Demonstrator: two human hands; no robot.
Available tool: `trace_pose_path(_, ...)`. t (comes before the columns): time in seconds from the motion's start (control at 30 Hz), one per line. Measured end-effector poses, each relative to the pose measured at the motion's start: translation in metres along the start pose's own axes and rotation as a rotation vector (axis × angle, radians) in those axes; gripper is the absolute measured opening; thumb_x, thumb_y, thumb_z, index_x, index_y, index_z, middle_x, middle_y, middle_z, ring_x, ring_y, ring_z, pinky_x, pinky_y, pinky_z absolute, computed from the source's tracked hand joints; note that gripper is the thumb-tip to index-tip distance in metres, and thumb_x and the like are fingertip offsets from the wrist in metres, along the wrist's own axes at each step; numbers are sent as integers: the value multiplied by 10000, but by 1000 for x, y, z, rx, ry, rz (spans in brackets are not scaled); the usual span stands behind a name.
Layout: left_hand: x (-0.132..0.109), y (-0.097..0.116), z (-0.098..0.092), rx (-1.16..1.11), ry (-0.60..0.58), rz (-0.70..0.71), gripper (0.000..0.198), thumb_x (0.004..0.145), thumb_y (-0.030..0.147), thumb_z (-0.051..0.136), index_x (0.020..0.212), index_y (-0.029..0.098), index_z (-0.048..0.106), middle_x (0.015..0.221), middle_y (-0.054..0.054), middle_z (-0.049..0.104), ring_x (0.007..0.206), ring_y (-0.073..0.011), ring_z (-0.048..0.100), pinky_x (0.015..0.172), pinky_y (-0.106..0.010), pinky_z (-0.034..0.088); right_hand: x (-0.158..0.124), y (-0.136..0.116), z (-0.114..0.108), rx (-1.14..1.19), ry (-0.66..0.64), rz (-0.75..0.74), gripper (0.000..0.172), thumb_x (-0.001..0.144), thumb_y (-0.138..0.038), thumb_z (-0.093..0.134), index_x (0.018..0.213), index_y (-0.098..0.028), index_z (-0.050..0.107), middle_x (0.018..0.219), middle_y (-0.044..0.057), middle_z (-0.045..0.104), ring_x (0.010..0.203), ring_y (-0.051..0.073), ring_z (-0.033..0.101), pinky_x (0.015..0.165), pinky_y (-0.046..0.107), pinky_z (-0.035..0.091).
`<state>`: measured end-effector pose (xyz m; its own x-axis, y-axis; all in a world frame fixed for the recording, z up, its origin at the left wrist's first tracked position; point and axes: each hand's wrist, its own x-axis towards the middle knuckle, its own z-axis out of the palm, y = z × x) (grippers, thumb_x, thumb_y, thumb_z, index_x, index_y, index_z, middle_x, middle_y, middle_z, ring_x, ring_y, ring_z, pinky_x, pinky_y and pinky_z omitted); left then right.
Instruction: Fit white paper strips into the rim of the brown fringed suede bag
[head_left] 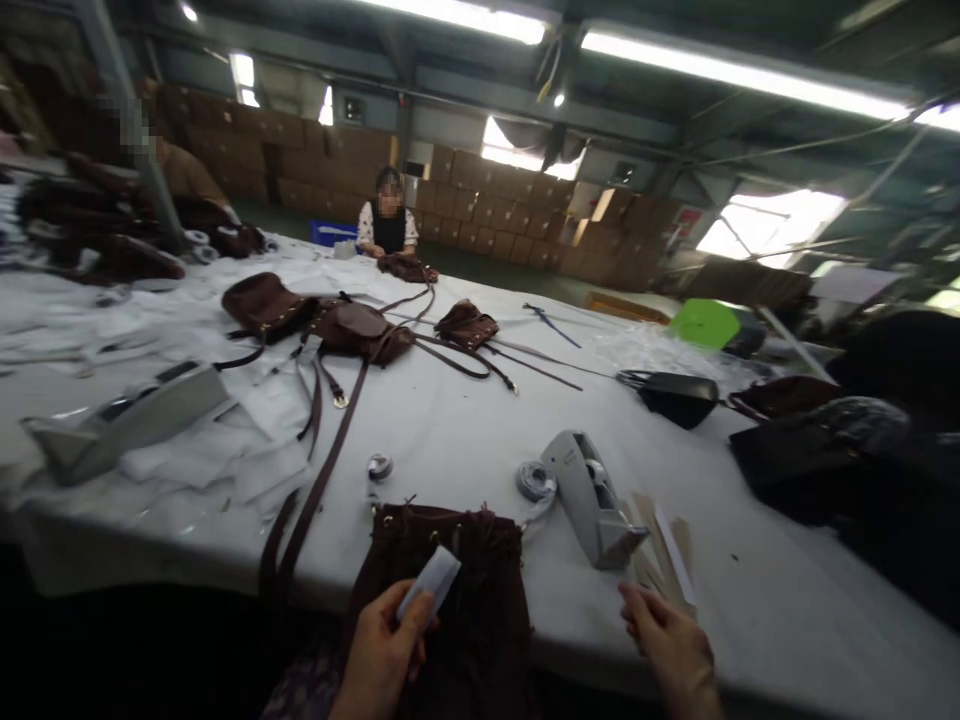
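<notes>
My left hand (386, 640) grips a small folded white slip (431, 580) between thumb and fingers, above a dark brown bag (480, 610). The bag has small metal eyelets along its gathered top and lies at the table's front edge. To the right, my right hand (667, 635) is closed in a pinch just below the front end of a grey tape dispenser (589, 500); what the fingertips hold, if anything, is too small to make out. Wrapped coils, one a grey roll (536, 482), sit beyond the bag's top corners.
More brown bags (360, 330) with long straps lie across the white-covered table (450, 420). A second dispenser (135, 415) stands among white papers (247, 450) at left. Black bags (679, 395) are at right. A co-worker (386, 225) sits at the far side; another person is far left.
</notes>
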<state>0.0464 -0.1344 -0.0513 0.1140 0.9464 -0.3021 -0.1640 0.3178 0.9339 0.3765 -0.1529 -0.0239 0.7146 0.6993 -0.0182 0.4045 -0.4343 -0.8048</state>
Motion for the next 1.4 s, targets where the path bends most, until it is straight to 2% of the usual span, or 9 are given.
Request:
trace_pose_path(0.17,-2,4,2,161,27,45,547,785,620,585,996,120,653,560,16,547,419,-91,454,385,-188,335,-77,-67,41,189,-663,-204,423,772,-582,641,822,-166,696,601,-5,570,549,141,504,503,243,417)
trace_pose_path(0.3,-9,10,-1,338,52,110,434,847,520,556,1032,143,667,536,17,556,462,-131,515,451,-217,384,-116,-114,75,215,-888,-333,389,863,-525,588,778,-160,692,634,-12,569,574,116,464,529,220,390)
trace_pose_path(0.5,-12,12,-4,400,37,311,248,896,359,531,1019,206,683,956,-75,721,891,-229,669,797,-278,495,-118,-116,107,140,-907,-376,419,877,-520,558,710,-158,685,626,-4,557,586,124,446,505,220,348)
trace_pose_path(0.63,-9,2,-7,465,71,368,265,890,329,544,1081,207,681,1042,-119,719,976,-267,667,888,-330,492,-115,-108,120,20,-821,-349,505,847,-574,539,553,-163,537,550,-24,406,549,111,363,468,233,269)
trace_pose_path(0.8,-11,1,-10,467,24,381,263,905,338,523,1086,219,671,1079,-121,715,1017,-270,663,915,-336,485,-116,-107,126,-73,-808,-326,565,839,-627,489,495,-199,359,539,-38,256,524,97,267,452,254,183)
trace_pose_path(0.97,-13,9,-8,382,20,299,301,904,335,508,1173,220,579,1065,-94,722,971,-248,681,847,-322,511,-116,-109,124,-26,-860,-294,594,842,-680,472,522,-179,462,516,-33,338,501,96,306,438,246,187)
trace_pose_path(1.2,-11,10,-8,330,36,296,286,858,346,561,1106,218,622,1061,-89,732,985,-264,686,842,-317,526,-114,-109,124,35,-836,-292,606,805,-696,527,524,-159,501,527,-35,363,514,86,311,432,226,208)
trace_pose_path(1.3,-11,11,-8,296,60,281,376,851,349,572,1201,210,580,1078,-86,734,991,-256,687,863,-321,530,-113,-99,128,138,-922,-160,624,759,-759,519,566,-167,531,448,-49,393,418,77,330,390,219,210)
trace_pose_path(1.4,-11,10,-9,290,57,243,503,864,364,558,1339,210,498,1041,-72,746,866,-239,709,812,-325,549,-113,-91,131,258,-1020,-13,625,707,-790,546,615,-172,551,399,-61,429,331,66,323,351,211,204)
